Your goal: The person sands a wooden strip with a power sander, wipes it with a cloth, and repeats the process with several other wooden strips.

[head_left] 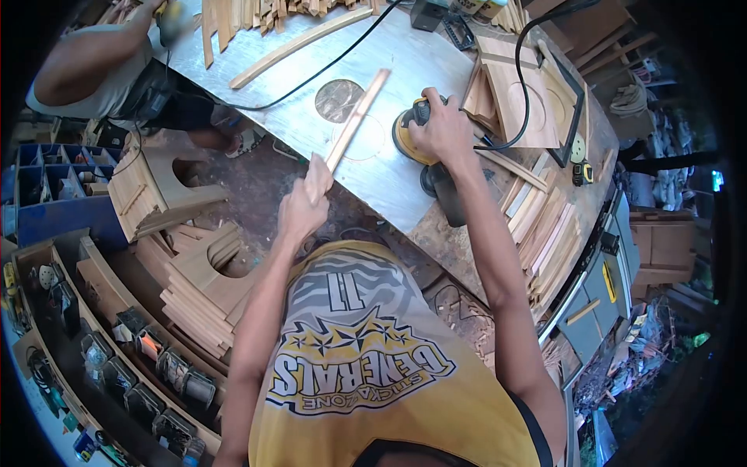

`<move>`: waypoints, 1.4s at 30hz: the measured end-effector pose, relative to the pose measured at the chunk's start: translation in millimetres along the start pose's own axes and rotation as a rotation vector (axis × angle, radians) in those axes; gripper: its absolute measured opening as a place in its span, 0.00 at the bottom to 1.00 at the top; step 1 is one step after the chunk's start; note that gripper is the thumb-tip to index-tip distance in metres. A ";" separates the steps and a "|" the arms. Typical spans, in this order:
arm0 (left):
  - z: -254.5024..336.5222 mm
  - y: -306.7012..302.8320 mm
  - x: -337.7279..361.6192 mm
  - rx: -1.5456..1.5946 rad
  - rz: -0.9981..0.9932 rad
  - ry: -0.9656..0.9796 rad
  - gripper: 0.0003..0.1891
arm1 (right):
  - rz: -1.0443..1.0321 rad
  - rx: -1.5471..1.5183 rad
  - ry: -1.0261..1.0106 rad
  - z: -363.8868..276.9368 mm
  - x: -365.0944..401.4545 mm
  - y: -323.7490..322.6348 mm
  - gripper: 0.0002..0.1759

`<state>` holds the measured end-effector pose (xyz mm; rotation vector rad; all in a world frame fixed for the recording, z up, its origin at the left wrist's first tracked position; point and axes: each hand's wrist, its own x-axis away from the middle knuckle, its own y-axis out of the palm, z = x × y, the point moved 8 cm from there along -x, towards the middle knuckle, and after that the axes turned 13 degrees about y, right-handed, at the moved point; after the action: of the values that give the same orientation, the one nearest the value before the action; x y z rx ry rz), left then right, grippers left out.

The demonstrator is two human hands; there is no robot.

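My left hand [306, 201] is closed around the near end of a narrow wooden strip [359, 118]. The strip slants up and away over the metal-topped table [288, 48], passing beside a round dark disc pattern [339, 101]. On the right, my right hand [446, 131] grips a yellow and black orbital sander [404, 135] from above. The sander is close to the table surface, apart from the strip. Its dark dust canister [447, 194] lies below my wrist. The fingertips of my left hand are slightly blurred.
A co-worker's arm [97, 62] at the upper left holds a blurred yellow tool [169, 22]. A black cable [323, 68] crosses the table. Wooden strips [545, 226] and cut panels [513, 93] lie at right, near a tape measure [582, 173]. Stacked curved boards [206, 284] stand lower left.
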<state>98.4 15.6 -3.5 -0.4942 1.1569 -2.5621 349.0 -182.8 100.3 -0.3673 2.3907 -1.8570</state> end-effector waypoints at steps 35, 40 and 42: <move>-30.1 35.9 18.6 -0.237 -0.311 -0.002 0.12 | -0.235 0.117 -0.317 -106.8 109.9 14.9 0.24; -29.0 33.2 21.9 -0.251 -0.292 -0.005 0.12 | -0.236 0.241 -0.158 -75.3 68.4 8.5 0.28; -30.4 35.4 25.2 -0.248 -0.279 -0.011 0.12 | -0.229 0.297 -0.144 -60.0 49.9 6.1 0.30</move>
<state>67.0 3.3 -44.6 -0.7753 1.5064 -2.6490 286.9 -137.0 113.5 -0.7416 2.0119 -2.1576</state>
